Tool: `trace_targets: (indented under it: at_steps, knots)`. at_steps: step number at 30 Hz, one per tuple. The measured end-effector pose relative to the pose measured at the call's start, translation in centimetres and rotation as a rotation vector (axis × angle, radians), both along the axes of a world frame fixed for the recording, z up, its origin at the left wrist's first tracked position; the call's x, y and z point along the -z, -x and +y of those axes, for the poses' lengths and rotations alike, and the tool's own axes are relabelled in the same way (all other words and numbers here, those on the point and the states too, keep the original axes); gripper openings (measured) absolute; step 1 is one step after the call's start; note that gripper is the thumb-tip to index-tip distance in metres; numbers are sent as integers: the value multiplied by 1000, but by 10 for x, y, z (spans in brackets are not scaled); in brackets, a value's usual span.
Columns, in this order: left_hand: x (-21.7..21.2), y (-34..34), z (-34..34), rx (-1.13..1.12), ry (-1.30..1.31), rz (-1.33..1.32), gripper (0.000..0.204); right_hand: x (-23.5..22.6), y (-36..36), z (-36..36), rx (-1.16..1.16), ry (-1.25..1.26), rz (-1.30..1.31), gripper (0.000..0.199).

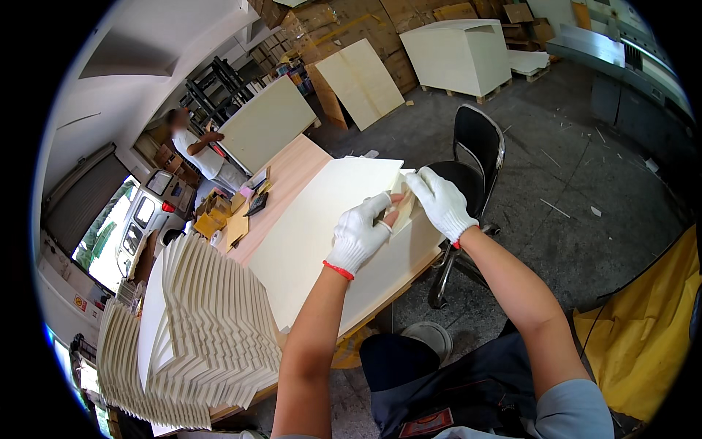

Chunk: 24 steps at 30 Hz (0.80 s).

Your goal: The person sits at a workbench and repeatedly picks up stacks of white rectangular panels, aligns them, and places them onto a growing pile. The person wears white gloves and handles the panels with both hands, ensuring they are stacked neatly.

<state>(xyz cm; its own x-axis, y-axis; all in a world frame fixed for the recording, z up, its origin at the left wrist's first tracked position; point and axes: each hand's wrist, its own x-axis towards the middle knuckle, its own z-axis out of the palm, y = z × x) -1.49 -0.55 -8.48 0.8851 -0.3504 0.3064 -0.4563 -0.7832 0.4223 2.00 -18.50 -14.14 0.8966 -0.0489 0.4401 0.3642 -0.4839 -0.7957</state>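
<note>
Both my hands wear white knit gloves with red cuffs, and they meet at the right end of the table. My left hand (360,233), its thumb and a fingertip bare, is closed on the near side of a folded cream cardboard piece (404,213). My right hand (442,203) bends over the piece's other side, fingers curled onto it. Under and beside the hands lie large flat cream boards (311,219). How the folded piece joins the boards is partly hidden by my fingers.
Left of the boards stands a tall stack of bent cream sheets (208,322). A black office chair (475,146) is close beyond my right hand. Another person (197,150) stands at a large board at the far left. Yellow cloth (651,329) hangs at the right.
</note>
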Motion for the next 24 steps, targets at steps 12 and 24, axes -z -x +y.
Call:
trace_targets:
  at_steps: [12, 24]
  knots:
    - [-6, 3, -4, -56, -106, 81, 34, 6, -3, 0, 21, -26, -10, 45]
    - [9, 9, -3, 65, -217, -338, 45, -3, 5, -37, 78, 297, 10, 42]
